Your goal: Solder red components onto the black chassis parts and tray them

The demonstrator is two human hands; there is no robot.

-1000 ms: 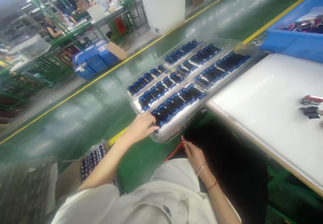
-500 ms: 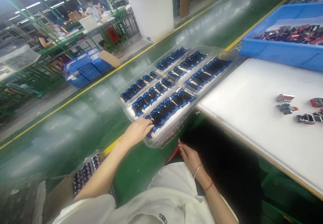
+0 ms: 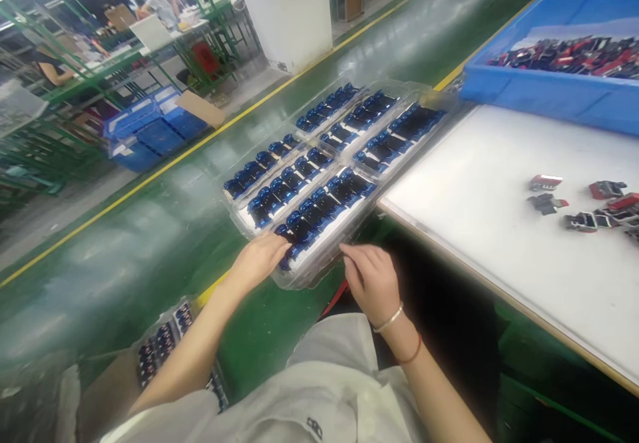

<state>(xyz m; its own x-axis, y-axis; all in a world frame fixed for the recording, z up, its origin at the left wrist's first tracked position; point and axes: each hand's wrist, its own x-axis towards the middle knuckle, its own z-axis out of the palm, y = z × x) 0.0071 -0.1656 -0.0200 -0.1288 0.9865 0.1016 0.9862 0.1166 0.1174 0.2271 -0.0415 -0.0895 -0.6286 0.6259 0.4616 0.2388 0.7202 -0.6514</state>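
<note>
1. Red strap (image 3: 333, 298) let go and left low by the body; right hand (image 3: 372, 280) lifted to just beside the near rim of the clear plastic tray (image 3: 319, 273), open, fingers lightly curled, holding nothing.
2. Left hand (image 3: 257, 261) laid over the near end of a row of blue-and-black parts (image 3: 312, 220), fingers resting on them; any real grip impossible to tell.
3. Tray placed just left of the white bench (image 3: 474, 230), its compartments filled with rows of those parts.
4. Red-and-black pieces (image 3: 546, 193) scattered on the bench at right; blue crate (image 3: 549, 100) heaped with similar pieces beyond them.
5. Clear packs of parts (image 3: 160, 346) stacked on cardboard at near left.
6. Green floor (image 3: 130, 230) and yellow line (image 3: 150, 177) stretched toward a white pillar (image 3: 279, 17), with a seated co-worker (image 3: 160, 4) among green racks far left.
</note>
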